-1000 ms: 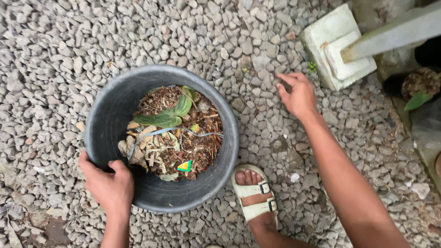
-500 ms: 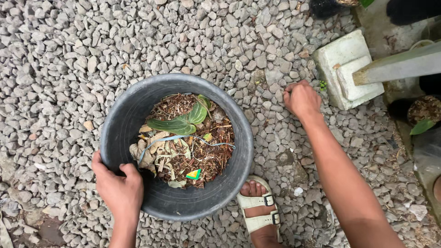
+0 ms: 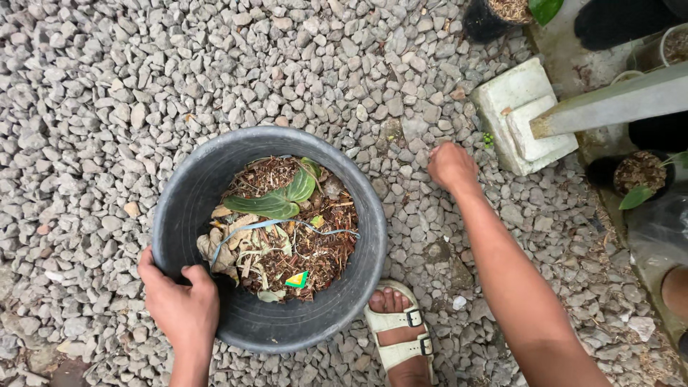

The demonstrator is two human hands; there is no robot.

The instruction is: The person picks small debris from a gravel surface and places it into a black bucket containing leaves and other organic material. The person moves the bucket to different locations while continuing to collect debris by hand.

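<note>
Open gravel [image 3: 107, 93] lies from 7 through 12 o'clock of the black bucket [image 3: 215, 172]; nothing stands on it. At 2 o'clock, a white block [image 3: 502, 93] and grey beam [image 3: 616, 104] close the way. Small black pots [image 3: 638, 175] stand beyond, at 3 o'clock. A sandalled foot [image 3: 401, 333] sits just beside the bucket rim at 5 o'clock. The bucket mouth is open from above; leaf litter [image 3: 287, 236] covers its floor.

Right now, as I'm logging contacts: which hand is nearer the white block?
Right. The right hand rests closed on the gravel just left of the white block, not touching it. The left hand grips the black bucket rim, far away.
</note>
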